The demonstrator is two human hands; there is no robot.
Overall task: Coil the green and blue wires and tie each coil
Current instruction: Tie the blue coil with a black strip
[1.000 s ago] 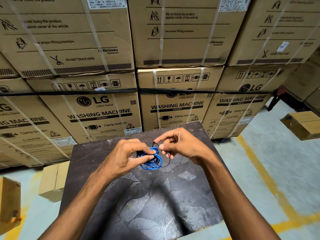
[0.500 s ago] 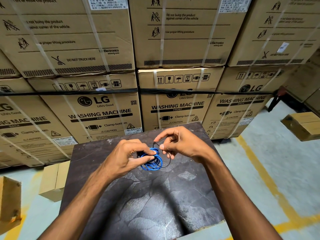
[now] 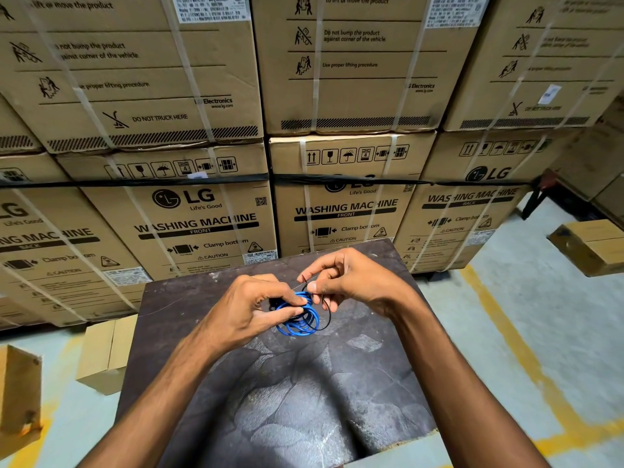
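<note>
A small coil of blue wire (image 3: 299,320) hangs just above the dark tabletop (image 3: 304,400). My left hand (image 3: 250,307) pinches the coil's top between thumb and fingers. My right hand (image 3: 351,282) pinches a thin black tie (image 3: 327,310) that loops down along the coil's right side. A dark bit shows behind my left fingers, too hidden to tell what it is. No green wire is in view.
Stacked washing-machine cartons (image 3: 202,224) form a wall right behind the table. Small cardboard boxes sit on the floor at the left (image 3: 104,352) and at the right (image 3: 591,244). A yellow floor line (image 3: 506,339) runs along the right.
My hands and the blue coil have stayed in nearly the same place. My right fingers have shifted slightly on the black tie.
</note>
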